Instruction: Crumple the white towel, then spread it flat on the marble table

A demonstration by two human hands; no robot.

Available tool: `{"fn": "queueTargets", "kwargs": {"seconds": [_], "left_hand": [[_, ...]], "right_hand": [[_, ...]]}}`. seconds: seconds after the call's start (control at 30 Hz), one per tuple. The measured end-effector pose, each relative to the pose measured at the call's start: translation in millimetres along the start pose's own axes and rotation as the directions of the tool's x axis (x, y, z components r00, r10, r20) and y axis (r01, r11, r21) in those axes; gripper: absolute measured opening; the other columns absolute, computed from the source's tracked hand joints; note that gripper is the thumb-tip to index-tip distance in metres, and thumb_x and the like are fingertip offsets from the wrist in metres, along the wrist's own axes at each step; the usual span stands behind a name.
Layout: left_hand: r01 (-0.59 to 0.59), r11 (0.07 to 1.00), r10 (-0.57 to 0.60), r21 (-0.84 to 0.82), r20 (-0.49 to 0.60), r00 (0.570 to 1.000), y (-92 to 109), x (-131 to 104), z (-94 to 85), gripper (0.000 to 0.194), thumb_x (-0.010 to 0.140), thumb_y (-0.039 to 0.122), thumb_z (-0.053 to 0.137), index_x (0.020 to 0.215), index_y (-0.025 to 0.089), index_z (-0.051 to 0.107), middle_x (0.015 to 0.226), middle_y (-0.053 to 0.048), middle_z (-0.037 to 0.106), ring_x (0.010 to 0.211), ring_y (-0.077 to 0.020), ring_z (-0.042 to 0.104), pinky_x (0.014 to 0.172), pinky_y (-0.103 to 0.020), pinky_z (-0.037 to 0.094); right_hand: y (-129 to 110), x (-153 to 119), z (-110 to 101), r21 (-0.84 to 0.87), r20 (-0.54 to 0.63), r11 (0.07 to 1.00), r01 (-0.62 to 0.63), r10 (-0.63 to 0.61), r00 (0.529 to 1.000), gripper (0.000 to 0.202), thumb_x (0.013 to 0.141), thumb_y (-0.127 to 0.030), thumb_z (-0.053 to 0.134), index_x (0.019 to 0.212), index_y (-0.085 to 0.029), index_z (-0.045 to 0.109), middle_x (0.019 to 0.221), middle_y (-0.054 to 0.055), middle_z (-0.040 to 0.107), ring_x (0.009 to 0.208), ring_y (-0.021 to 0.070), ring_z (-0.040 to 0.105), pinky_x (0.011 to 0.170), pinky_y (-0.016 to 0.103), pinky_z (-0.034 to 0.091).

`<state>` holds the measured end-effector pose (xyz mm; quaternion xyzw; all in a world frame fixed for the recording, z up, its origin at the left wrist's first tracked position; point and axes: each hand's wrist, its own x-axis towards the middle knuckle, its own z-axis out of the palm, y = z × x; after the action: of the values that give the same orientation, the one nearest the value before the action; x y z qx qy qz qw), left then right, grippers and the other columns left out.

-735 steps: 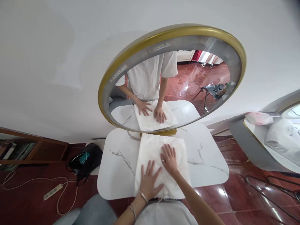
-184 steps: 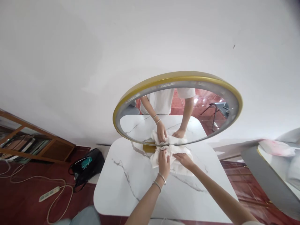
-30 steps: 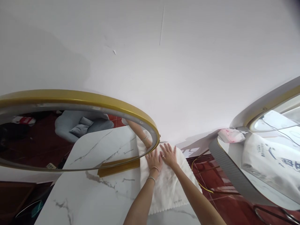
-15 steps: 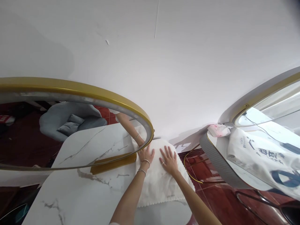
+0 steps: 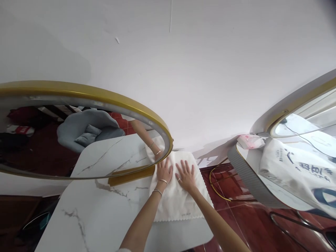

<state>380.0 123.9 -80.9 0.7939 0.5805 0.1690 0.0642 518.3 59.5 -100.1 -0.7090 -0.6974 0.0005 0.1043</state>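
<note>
A white cloth (image 5: 181, 206) with a scalloped edge lies spread over the right end of a white marble-patterned table (image 5: 105, 213). My left hand (image 5: 164, 172) rests flat on the cloth's left part, fingers pointing away, beside the mirror's lower rim; bracelets circle the wrist. Just to its right, my right hand (image 5: 186, 176) lies flat on the cloth with its fingers spread and a ring on one finger. Neither hand grips anything.
A gold-framed mirror (image 5: 105, 94) stands over the table on a gold base (image 5: 131, 175). At right, a second table (image 5: 249, 175) bears a tissue pack (image 5: 250, 141) and a white printed bag (image 5: 294, 164). Red tiled floor (image 5: 236, 217) shows between the tables.
The view has shifted slightly. My right hand has moved a little left on the cloth, closer to my left hand, and the cloth's far edge appears flatter.
</note>
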Motion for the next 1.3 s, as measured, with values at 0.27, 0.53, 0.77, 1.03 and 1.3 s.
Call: {"fn": "queueTargets", "kwargs": {"seconds": [0.27, 0.53, 0.77, 1.03, 1.3], "left_hand": [[0.071, 0.996, -0.071, 0.052, -0.011, 0.997, 29, -70, 6.4, 0.058, 0.087, 0.033, 0.046, 0.143, 0.024, 0.035, 0.155, -0.011, 0.021, 0.143, -0.0321, 0.013, 0.113, -0.061, 0.007], [0.074, 0.995, -0.073, 0.067, -0.021, 0.997, 25, -32, 10.2, 0.058, 0.087, 0.033, 0.048, 0.142, 0.018, 0.039, 0.152, -0.014, 0.026, 0.141, -0.036, 0.016, 0.113, -0.054, 0.019], [0.114, 0.991, -0.117, 0.074, 0.044, 0.992, 13, 23, 1.8, 0.054, 0.09, 0.033, 0.044, 0.14, 0.015, 0.042, 0.137, -0.018, 0.047, 0.128, -0.0357, 0.041, 0.105, -0.053, 0.033], [-0.366, 0.93, 0.368, -0.042, 0.144, 0.919, 12, -41, -8.9, 0.043, 0.095, 0.029, 0.037, 0.137, 0.036, 0.043, 0.15, -0.003, 0.033, 0.139, -0.0257, 0.027, 0.112, -0.056, 0.021], [-0.404, 0.913, 0.403, 0.054, 0.033, 0.915, 18, -186, -31.0, 0.049, 0.093, 0.028, 0.043, 0.141, 0.036, 0.035, 0.153, -0.004, 0.028, 0.14, -0.0232, 0.027, 0.113, -0.047, 0.024]], "right_hand": [[23, -94, -19, -0.031, -0.039, 0.999, 0.03, -0.031, 0.999, 0.055, 0.094, -0.041, 0.033, 0.147, -0.033, 0.021, 0.154, 0.004, 0.022, 0.142, 0.0288, 0.016, 0.11, 0.06, 0.012], [28, -70, -14, -0.067, -0.041, 0.997, 0.038, -0.041, 0.998, 0.055, 0.095, -0.039, 0.032, 0.148, -0.032, 0.017, 0.154, 0.004, 0.021, 0.143, 0.0279, 0.015, 0.11, 0.059, 0.012], [23, 2, -5, -0.067, -0.008, 0.997, 0.031, -0.031, 0.999, 0.052, 0.095, -0.038, 0.034, 0.146, -0.031, 0.028, 0.154, 0.005, 0.022, 0.142, 0.0283, 0.015, 0.11, 0.06, 0.009], [34, -70, -13, -0.001, -0.173, 0.994, 0.113, -0.112, 0.979, 0.043, 0.095, -0.036, 0.039, 0.136, -0.023, 0.046, 0.146, 0.004, 0.04, 0.138, 0.025, 0.027, 0.113, 0.051, 0.016], [26, -168, -25, 0.015, -0.151, 0.994, 0.112, -0.109, 0.983, 0.049, 0.093, -0.033, 0.043, 0.142, -0.025, 0.038, 0.147, 0.002, 0.039, 0.136, 0.0223, 0.033, 0.111, 0.043, 0.025]]}}
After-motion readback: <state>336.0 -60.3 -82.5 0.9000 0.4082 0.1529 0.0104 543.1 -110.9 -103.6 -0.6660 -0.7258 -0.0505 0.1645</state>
